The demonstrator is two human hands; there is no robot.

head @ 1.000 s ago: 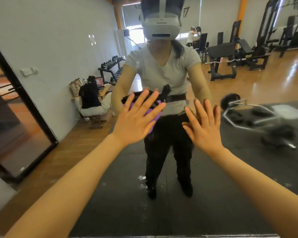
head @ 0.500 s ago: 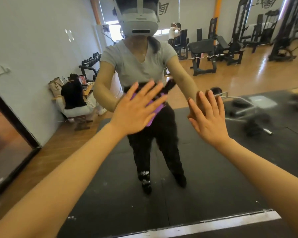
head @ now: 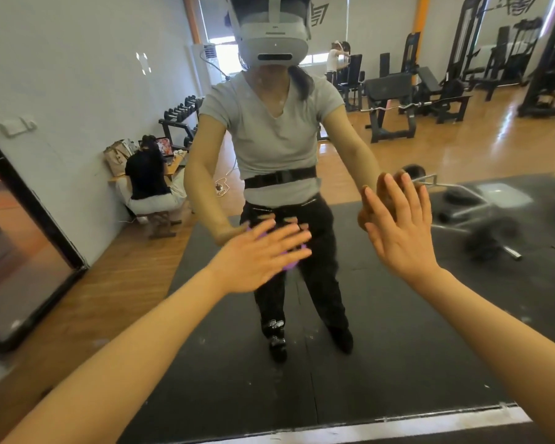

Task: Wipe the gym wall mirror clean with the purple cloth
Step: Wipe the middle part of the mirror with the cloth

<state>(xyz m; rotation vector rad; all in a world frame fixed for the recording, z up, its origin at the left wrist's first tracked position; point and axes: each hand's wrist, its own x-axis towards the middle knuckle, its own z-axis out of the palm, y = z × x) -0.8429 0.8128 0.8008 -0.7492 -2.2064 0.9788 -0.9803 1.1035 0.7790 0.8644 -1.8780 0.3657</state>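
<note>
- Clearly I am mid-wipe: my left hand (head: 257, 257) lies flat on the mirror (head: 398, 363), fingers straight and spread, pressing the purple cloth (head: 293, 261) against the glass.
- Only slivers of the cloth show, peeping out past my fingertips and under the palm; the rest is hidden behind the hand.
- My right hand (head: 401, 229) is also flat and spread, holding nothing. It rests on or just off the glass, to the right of the cloth hand and a little higher; I cannot tell whether it truly touches.
- The cloth sits around the middle of the mirror, well above its bottom edge, where a pale strip (head: 350, 429) runs along the frame.
- What is done is hard to read. I judge the glass around my hands looks fairly clear, since the reflected gym shows sharply there.
- What is left, as I judge it: white specks and smudges show low on the glass, towards the bottom edge and the lower right. These may be on the mirror or on the reflected dark mat; I cannot tell which.
- The upper part and the far sides of the mirror show no sign either way, so I count the job as part done at best.
</note>
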